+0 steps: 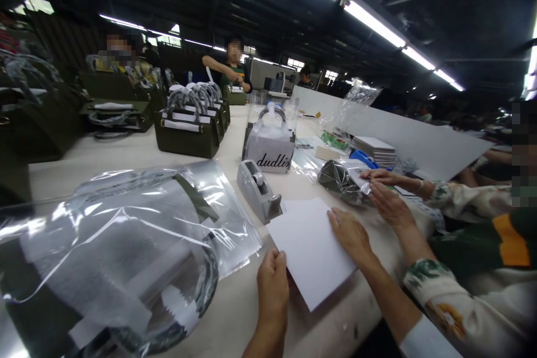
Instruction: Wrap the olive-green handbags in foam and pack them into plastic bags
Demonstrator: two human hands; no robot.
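Between my two hands is a stack of white card sheets (312, 251), tilted a little above the table. My left hand (272, 282) pinches its near left edge, fingers curled. Along the right edge lies my right hand (351, 235), closed on the sheets with its thumb side up. Just beyond the sheets stands a grey tape dispenser (258, 190). To the left, a dark green handbag in a clear plastic bag (121, 235) lies on its side, its wrapped handle toward me.
A co-worker's hands (390, 201) at my right press a plastic-wrapped bag (342, 179). Wrapped green handbags (187, 134) stand in a row further back, near a bag in a printed white dust cover (271, 148). A white partition (403, 123) runs behind a stack of boards (375, 151).
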